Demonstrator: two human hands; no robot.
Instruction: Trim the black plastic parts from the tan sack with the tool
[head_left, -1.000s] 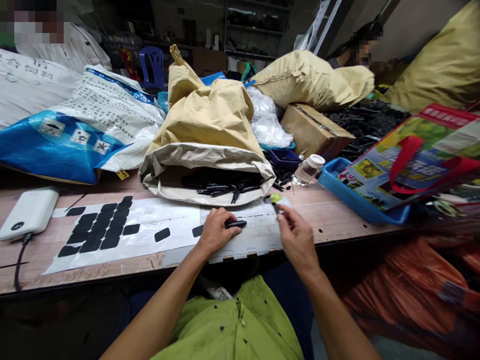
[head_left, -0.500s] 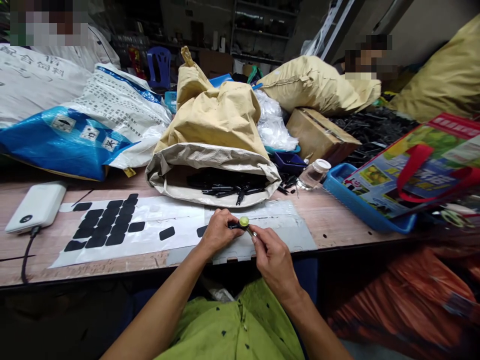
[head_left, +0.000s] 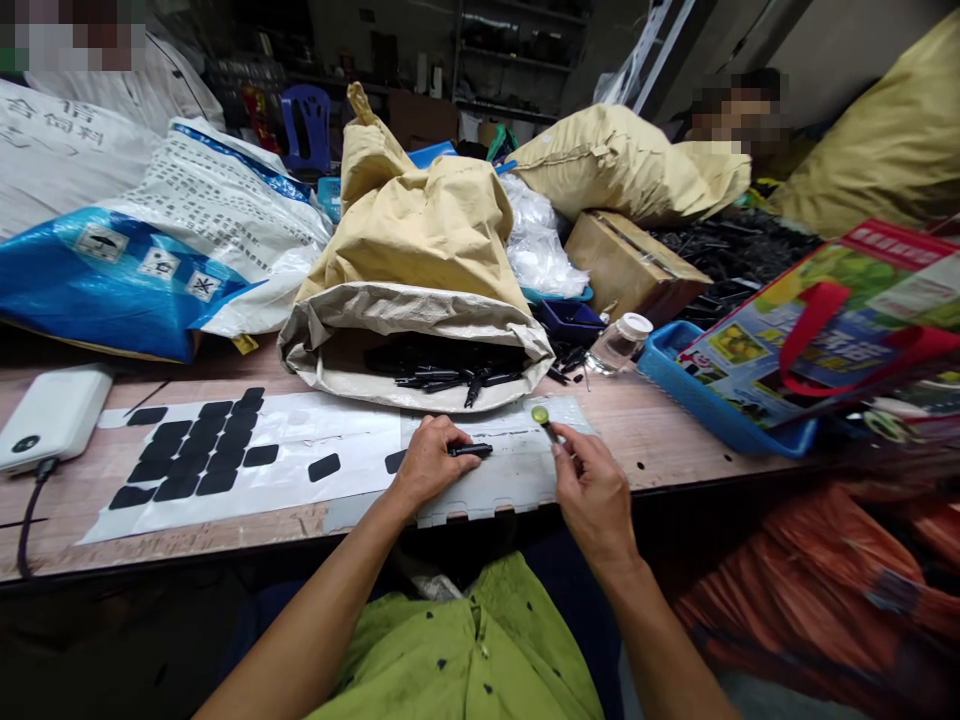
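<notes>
My left hand point(head_left: 427, 462) is closed around a short black plastic stick point(head_left: 471, 451), whose tip points right over a grey sheet point(head_left: 517, 470) on the wooden table point(head_left: 675, 430). My right hand point(head_left: 592, 480) pinches a thin tool with a round green tip point(head_left: 541, 415), held a little right of the stick and apart from it. Just beyond the hands lies an open tan paper sack point(head_left: 420, 300) holding several more black sticks point(head_left: 450, 375).
A white sheet with several black oval pads point(head_left: 202, 455) lies at left, beside a white power bank point(head_left: 52, 415). A small clear bottle point(head_left: 619, 343), a blue tray point(head_left: 720, 410), a cardboard box point(head_left: 630, 265) and more sacks crowd the back. Two other people sit beyond.
Half a second ago the green tip touched the end of the black stick. My right hand has since drawn it away to the right. The left hand stays put.
</notes>
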